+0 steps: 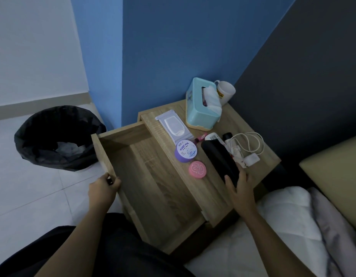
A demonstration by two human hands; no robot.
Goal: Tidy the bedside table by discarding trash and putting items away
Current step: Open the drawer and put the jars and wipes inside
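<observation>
So, left hand (pixel 104 186): curling its fingers round the front edge of the open drawer (pixel 145 176) at its near-left corner and gripping it.
Right hand (pixel 240 186): pinching the near end of the black pouch (pixel 217 156), thumb on one side and fingers on the other, closed snug on it.
Pouch spot: lying on the bedside table (pixel 233 120), running off toward 11 o'clock from the right hand.
Drawer risk: it's sitting pretty far out, so I'm guessing any extra tug or lean could be tipping it off its runners.
Pink tin (pixel 197 169): sitting just beside the pouch at its 9 o'clock. A sideways drag toward the drawer is probably knocking it in or onto the floor.
Purple jar (pixel 186 151): sitting at 11 o'clock of the tin, and I'm thinking the same sweep could catch it.
Charger (pixel 251 159): lying at the pouch's 3 o'clock with its cable looping close, so a careless lift could be snagging it and pulling the small bottles along.
Bin (pixel 55 136): standing on the floor at 10 o'clock from the left hand, with trash already sitting in it.
</observation>
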